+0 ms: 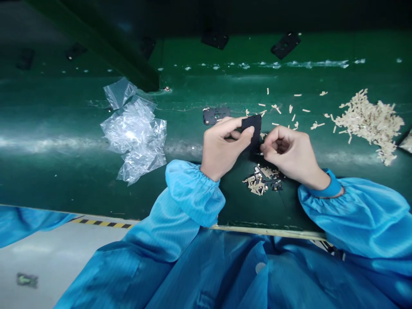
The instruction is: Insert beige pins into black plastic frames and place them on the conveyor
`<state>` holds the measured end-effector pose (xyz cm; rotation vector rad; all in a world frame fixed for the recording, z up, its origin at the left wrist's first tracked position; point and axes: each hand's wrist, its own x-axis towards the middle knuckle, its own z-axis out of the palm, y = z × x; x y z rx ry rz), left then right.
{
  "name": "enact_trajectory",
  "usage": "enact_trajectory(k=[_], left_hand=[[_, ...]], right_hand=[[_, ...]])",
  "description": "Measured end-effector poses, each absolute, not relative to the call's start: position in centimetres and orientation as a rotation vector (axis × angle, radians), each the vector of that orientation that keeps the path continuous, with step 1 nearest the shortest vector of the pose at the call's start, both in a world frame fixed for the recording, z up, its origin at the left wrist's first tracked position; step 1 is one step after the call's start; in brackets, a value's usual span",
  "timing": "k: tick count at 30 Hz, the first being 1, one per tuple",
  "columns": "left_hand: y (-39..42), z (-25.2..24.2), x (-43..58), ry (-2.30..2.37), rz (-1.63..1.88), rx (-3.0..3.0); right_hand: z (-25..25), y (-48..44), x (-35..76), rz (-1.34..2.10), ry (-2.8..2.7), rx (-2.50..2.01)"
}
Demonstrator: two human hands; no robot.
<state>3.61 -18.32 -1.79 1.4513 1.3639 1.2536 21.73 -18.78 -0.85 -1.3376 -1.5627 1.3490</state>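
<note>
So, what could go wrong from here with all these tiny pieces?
The black plate in the left hand could slip and drop into the small heap of tan and metallic bits just below it. The right hand is working close by, so a knock might scatter that heap across the green surface.

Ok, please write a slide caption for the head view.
The left hand holds a black plate near the right hand, over a green belt.

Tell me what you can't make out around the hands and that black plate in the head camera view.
Head view:
Left part of the black plate: hidden by the left hand.
Anything between the right hand's fingertips: hidden by the fingers.
Small pieces below the hands: too small to identify.
</note>
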Motion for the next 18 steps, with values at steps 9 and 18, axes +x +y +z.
enact_trajectory(k=[9, 18], left_hand=[[-18.18, -1.85, 3.74, 1.327, 1.265, 1.424], [-18.17, -2.18, 3.73, 1.309, 1.286, 1.436]], right_hand=[[-0.66, -18.65, 21.72, 1.375, -1.533, -1.351], [-0.69, -18.61, 21.84, 1.394, -1.519, -1.339]])
